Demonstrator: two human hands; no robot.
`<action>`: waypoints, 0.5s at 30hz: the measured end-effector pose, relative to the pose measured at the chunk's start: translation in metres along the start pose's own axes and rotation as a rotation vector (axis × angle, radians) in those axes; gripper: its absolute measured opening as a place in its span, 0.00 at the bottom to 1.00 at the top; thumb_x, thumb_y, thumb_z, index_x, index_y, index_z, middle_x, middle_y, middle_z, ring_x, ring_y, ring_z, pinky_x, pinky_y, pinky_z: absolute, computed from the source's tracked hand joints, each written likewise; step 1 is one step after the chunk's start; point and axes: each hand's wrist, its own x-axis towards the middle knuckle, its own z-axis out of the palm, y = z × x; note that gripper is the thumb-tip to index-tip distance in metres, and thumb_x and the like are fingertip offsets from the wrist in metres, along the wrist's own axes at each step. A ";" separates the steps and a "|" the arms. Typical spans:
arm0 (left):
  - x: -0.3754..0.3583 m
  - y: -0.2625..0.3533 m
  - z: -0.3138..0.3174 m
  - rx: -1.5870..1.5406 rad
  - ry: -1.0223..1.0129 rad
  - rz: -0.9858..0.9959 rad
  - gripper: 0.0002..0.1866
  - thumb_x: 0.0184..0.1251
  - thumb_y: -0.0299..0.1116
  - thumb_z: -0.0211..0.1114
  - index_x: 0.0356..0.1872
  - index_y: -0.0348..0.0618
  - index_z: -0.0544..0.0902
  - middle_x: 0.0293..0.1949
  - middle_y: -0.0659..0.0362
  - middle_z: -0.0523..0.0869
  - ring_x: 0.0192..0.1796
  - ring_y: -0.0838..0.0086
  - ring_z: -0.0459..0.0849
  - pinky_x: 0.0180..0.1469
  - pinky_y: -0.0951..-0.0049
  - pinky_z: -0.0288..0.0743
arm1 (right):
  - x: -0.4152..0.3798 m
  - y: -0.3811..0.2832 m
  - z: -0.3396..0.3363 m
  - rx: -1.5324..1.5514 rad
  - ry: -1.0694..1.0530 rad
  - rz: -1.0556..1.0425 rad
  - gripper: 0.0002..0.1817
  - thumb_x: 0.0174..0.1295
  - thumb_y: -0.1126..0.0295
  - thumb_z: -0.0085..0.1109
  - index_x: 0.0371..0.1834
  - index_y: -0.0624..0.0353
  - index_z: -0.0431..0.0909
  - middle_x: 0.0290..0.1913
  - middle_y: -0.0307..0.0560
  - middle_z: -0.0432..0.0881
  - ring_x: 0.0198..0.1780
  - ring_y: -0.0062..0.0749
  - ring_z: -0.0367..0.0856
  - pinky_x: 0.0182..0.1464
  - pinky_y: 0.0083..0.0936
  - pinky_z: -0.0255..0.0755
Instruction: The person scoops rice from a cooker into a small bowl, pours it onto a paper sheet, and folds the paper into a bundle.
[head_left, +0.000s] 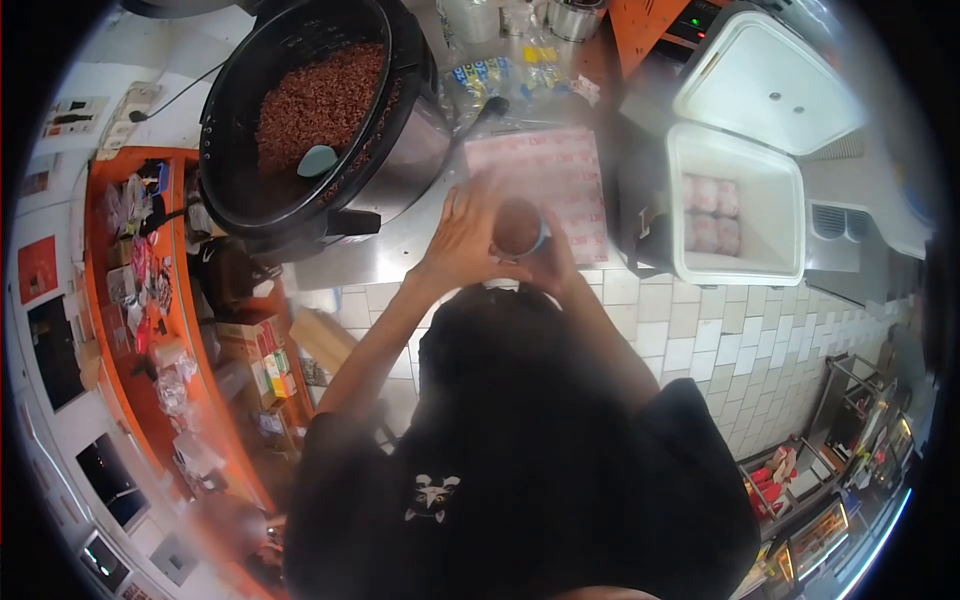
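A small round cup [519, 226] filled with reddish-brown grains stands between my hands, over the near edge of a pink-and-white printed sheet [560, 165] on the metal counter. My right hand [552, 258] curls round the cup's right and lower side. Beside the cup's left side, my left hand [462, 240] has its fingers stretched and its thumb reaching below the cup. To the left, a large black-rimmed cooker [415, 85] holds reddish-brown cooked grains [310, 100], with a pale green scoop [317, 161] lying in them.
Right of the sheet is an open white cooler [790, 235] with several wrapped pink-white packs [712, 215] inside. Plastic packets [500, 80] and a metal pot [574, 20] stand at the back. Orange shelves [130, 350] run along the left, a metal rack [830, 400] at lower right.
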 end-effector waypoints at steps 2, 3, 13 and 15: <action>-0.010 -0.028 0.025 -0.146 0.041 -0.032 0.58 0.50 0.55 0.78 0.75 0.34 0.56 0.72 0.38 0.65 0.75 0.45 0.62 0.75 0.46 0.51 | -0.005 -0.011 -0.016 0.012 0.030 -0.064 0.36 0.72 0.38 0.41 0.69 0.56 0.69 0.60 0.52 0.80 0.57 0.40 0.81 0.56 0.37 0.77; -0.023 -0.059 0.064 -0.261 0.082 -0.139 0.57 0.50 0.58 0.77 0.75 0.36 0.58 0.73 0.39 0.64 0.76 0.46 0.61 0.76 0.44 0.50 | -0.002 -0.015 -0.029 -0.074 0.186 -0.226 0.35 0.71 0.39 0.44 0.68 0.56 0.70 0.58 0.51 0.81 0.54 0.40 0.82 0.53 0.34 0.78; -0.047 -0.082 0.135 0.143 -0.145 -0.307 0.63 0.49 0.70 0.70 0.80 0.44 0.53 0.80 0.39 0.49 0.82 0.48 0.45 0.77 0.38 0.41 | 0.048 -0.039 -0.052 -1.719 0.492 -1.150 0.38 0.49 0.55 0.78 0.63 0.57 0.75 0.54 0.53 0.79 0.54 0.46 0.77 0.54 0.41 0.72; -0.047 -0.082 0.133 0.126 -0.127 -0.297 0.63 0.48 0.70 0.71 0.80 0.46 0.53 0.80 0.42 0.50 0.82 0.50 0.45 0.78 0.39 0.41 | 0.052 -0.023 -0.061 -2.119 0.508 -0.973 0.40 0.43 0.53 0.78 0.64 0.47 0.76 0.57 0.51 0.74 0.57 0.51 0.72 0.55 0.48 0.70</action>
